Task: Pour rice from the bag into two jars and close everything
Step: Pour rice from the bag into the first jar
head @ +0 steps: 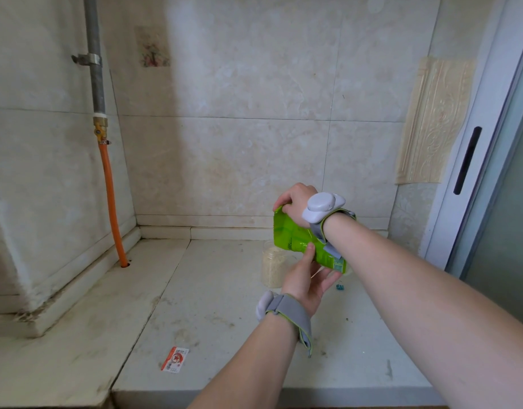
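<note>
Right hand [295, 202] grips top edge of green rice bag [295, 237], fingers curled. Left hand [306, 278] pinches its lower part, thumb on front. Bag tilted over rice-filled jar [270, 267] on counter [224, 335].

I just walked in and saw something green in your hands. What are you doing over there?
A person holds a green bag tilted above the counter. The right hand grips its upper end. The left hand holds its lower end, thumb on the front. Just behind stands a clear jar, mostly full of rice. No rice can be seen falling. A small blue clip lies on the counter nearby.
</note>
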Demonstrator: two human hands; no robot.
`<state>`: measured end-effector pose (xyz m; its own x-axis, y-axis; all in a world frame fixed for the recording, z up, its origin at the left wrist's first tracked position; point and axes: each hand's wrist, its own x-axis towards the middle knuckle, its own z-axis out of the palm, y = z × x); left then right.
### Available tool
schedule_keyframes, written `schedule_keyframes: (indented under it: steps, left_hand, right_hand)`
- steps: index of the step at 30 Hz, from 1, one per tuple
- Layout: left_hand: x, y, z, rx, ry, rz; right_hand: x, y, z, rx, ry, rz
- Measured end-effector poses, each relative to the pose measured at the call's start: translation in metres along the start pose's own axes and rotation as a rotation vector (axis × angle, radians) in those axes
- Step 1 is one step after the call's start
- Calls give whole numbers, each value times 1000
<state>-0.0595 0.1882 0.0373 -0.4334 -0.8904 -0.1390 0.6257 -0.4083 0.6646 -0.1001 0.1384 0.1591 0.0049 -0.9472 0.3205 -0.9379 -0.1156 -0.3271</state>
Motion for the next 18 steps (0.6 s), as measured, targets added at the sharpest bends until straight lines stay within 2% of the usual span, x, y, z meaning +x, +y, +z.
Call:
schedule_keyframes:
  steps: [7, 18]
  left_hand:
    - [0, 4, -16, 236, 30, -6]
    - [-5, 24, -33, 592, 161, 119]
  right_hand:
    - [-10, 13, -9, 16, 25, 54]
    - [-30, 26, -24, 84, 110, 104]
